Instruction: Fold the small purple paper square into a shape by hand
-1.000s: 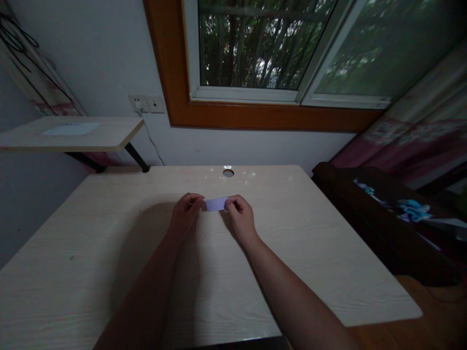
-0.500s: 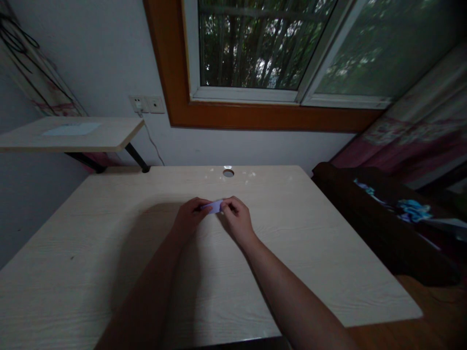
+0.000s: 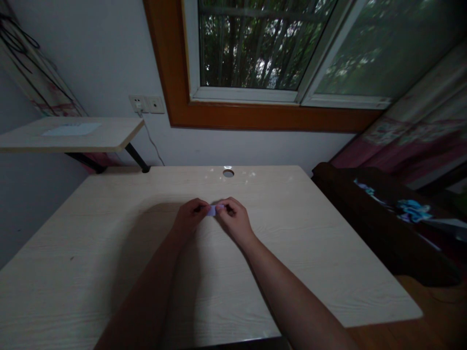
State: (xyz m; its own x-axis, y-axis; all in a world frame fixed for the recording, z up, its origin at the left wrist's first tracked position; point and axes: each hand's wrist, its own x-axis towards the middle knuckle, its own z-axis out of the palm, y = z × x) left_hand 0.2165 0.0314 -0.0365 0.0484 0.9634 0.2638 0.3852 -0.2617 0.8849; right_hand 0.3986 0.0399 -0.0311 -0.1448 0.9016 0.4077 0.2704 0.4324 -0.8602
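A small, flat purple piece, apparently paper [image 3: 212,210], is held between my two hands over the middle of the desk [image 3: 292,233]. My left hand [image 3: 190,215] pinches its left end with thumb and fingers. The right end is gripped by my right hand [image 3: 234,215], its thumb lying on the near face. Fingers cover both ends, so only a short strip in the middle shows. Whether the piece is folded I cannot tell.
A raised shelf [image 3: 124,138] on dark legs stands at the back left, with a pale sheet [image 3: 72,129] on it. A round cable hole [image 3: 228,173] sits near the desk's back edge. Right of the desk is dark furniture with blue cloth [image 3: 414,210].
My right hand has moved slightly left along the purple piece, closer to my left hand. Less of the piece shows between them. My left hand has barely moved.
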